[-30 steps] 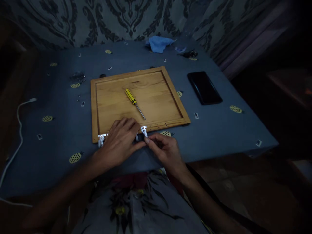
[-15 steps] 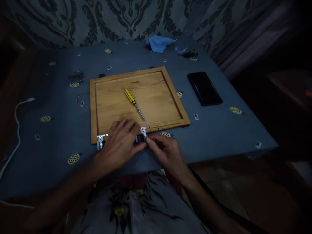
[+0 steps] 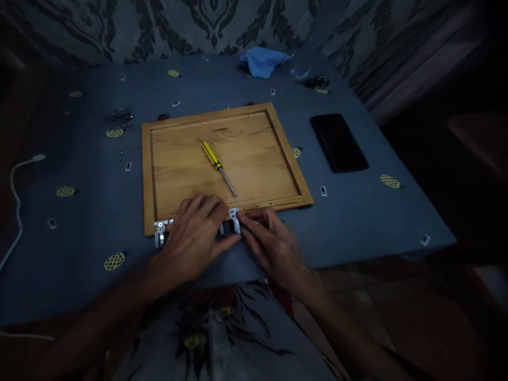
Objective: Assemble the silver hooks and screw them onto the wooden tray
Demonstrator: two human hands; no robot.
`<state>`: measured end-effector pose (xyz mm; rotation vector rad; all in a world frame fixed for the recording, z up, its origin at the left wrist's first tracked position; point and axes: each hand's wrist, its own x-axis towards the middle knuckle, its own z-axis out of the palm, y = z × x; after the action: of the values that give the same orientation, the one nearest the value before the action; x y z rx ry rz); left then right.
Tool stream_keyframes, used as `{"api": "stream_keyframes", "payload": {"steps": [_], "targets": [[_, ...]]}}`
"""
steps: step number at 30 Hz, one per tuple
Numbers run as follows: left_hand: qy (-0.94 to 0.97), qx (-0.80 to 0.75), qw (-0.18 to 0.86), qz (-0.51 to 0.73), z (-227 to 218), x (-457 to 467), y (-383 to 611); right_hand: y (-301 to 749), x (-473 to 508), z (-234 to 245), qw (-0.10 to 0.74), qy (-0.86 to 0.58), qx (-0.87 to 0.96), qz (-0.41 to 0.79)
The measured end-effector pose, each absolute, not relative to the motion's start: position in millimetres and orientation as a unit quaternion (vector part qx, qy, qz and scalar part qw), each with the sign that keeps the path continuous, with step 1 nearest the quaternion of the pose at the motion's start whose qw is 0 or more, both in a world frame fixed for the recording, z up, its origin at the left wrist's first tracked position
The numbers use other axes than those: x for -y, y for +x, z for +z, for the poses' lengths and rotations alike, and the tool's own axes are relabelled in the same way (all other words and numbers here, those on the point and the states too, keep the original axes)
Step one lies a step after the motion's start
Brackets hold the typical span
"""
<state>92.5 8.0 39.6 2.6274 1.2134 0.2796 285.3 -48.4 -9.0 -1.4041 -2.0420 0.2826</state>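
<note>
A framed wooden panel point(image 3: 186, 164) lies on the table, its near edge toward me. Along that edge sits a shiny metal bracket point(image 3: 234, 217) with curved ends; its other end shows at the left, beyond my hand. My left hand point(image 3: 196, 238) is closed over the bracket's middle and the panel's edge, thumb stretched toward the right end. My right hand point(image 3: 273, 243) has its fingers bent together against the right end of the bracket; its fingertips are partly hidden. On the panel rests a yellow-and-black screwdriver point(image 3: 214, 159), touched by neither hand.
A black phone point(image 3: 339, 143) lies right of the panel. Toward the back are a blue cloth point(image 3: 264, 62) and a dark tool-like object point(image 3: 316, 82). Small metal pieces point(image 3: 122, 117) lie at the left, with a white cable point(image 3: 18, 206) farther out. The table's front edge is close to my body.
My right hand's fingers have shifted from pinching the bracket's lower right tip to its right side, uncovering more of the curved end. My left hand stays on the bracket. The view has shifted slightly.
</note>
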Motion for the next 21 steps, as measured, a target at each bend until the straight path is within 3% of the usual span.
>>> {"api": "stream_keyframes", "payload": {"steps": [21], "targets": [[0.891, -0.405, 0.161, 0.129, 40.9, -8.4, 92.2, 280.2, 47.6, -3.0, 0.314, -0.541, 0.774, 0.099]]}}
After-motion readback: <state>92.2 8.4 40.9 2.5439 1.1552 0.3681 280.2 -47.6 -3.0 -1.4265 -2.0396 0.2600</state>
